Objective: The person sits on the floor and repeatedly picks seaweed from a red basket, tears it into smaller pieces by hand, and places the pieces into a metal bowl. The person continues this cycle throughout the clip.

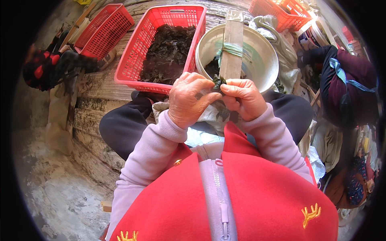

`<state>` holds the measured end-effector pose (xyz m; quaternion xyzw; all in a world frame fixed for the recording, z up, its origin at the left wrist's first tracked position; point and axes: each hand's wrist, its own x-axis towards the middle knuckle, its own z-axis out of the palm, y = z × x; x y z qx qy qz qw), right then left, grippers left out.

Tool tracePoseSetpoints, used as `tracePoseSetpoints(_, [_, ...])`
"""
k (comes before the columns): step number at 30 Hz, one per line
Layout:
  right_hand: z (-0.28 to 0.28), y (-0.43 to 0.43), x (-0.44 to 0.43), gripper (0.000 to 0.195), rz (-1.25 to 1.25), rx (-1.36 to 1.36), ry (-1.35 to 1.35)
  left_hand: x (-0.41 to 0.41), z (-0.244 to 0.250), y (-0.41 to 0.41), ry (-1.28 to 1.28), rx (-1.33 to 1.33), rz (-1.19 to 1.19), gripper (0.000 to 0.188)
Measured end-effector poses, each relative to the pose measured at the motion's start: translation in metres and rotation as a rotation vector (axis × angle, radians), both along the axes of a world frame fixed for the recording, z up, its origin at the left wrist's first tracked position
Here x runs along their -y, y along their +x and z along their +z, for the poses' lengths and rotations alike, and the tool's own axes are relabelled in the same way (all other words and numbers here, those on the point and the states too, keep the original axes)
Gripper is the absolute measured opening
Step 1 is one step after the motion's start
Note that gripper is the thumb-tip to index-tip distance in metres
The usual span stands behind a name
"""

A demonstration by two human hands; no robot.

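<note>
Between the fingertips of both hands is a small piece of dark green seaweed (pixel 218 82). My left hand (pixel 190 98) holds its left side, with the thumb and forefinger bent around it. My right hand (pixel 245 97) pinches its right side between thumb and forefinger. Just beyond the hands, a wooden board (pixel 232 36) lies over a round white plastic bucket (pixel 262 57); a green plastic strip (pixel 231 49) is wrapped around the board. More dark seaweed (pixel 212 67) lies inside the bucket, partly hidden by the board. On the left, a red plastic basket (pixel 128 64) holds a heap of dark seaweed (pixel 169 54).
Another red basket (pixel 104 31) stands at the far left beside a seated person (pixel 48 64). An orange-red basket (pixel 280 13) and a white bucket (pixel 313 34) are at the upper right. A second person (pixel 346 84) sits at my right, near woven sacks (pixel 286 57).
</note>
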<state>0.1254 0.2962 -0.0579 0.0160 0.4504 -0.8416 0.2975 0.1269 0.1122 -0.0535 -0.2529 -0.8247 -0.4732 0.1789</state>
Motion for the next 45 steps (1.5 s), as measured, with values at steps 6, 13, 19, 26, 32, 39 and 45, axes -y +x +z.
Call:
tracePoseSetpoints(6, [0.01, 0.007, 0.008, 0.01, -0.049, -0.095, 0.239, 0.003, -0.001, 0.002, -0.201, -0.015, -0.03, 0.015])
tracePoseSetpoints(13, [0.018, 0.011, -0.001, 0.014, 0.006, -0.331, 0.293, 0.021, 0.014, -0.001, 0.435, 0.86, -0.364, 0.007])
tracePoseSetpoints(19, [0.029, 0.007, -0.03, 0.011, 0.046, -0.526, 0.572, 0.024, 0.005, -0.001, 0.844, 1.065, -0.42, 0.01])
tracePoseSetpoints(26, [0.048, -0.036, -0.046, 0.011, -0.007, -0.8, 0.827, 0.008, 0.003, -0.051, 0.889, 0.785, -0.302, 0.006])
tracePoseSetpoints(32, [0.017, -0.1, -0.046, 0.013, -0.072, -0.681, 1.004, 0.0, -0.027, -0.118, 0.167, 0.29, 0.061, 0.012])
tracePoseSetpoints(39, [-0.036, -0.144, -0.039, 0.011, -0.347, -0.671, 1.143, -0.015, -0.083, -0.176, -0.245, -0.124, 0.223, 0.016])
tracePoseSetpoints(45, [-0.062, -0.154, -0.037, 0.012, -0.379, -0.748, 1.311, -0.046, -0.122, -0.168, -0.738, -0.001, 0.157, 0.012])
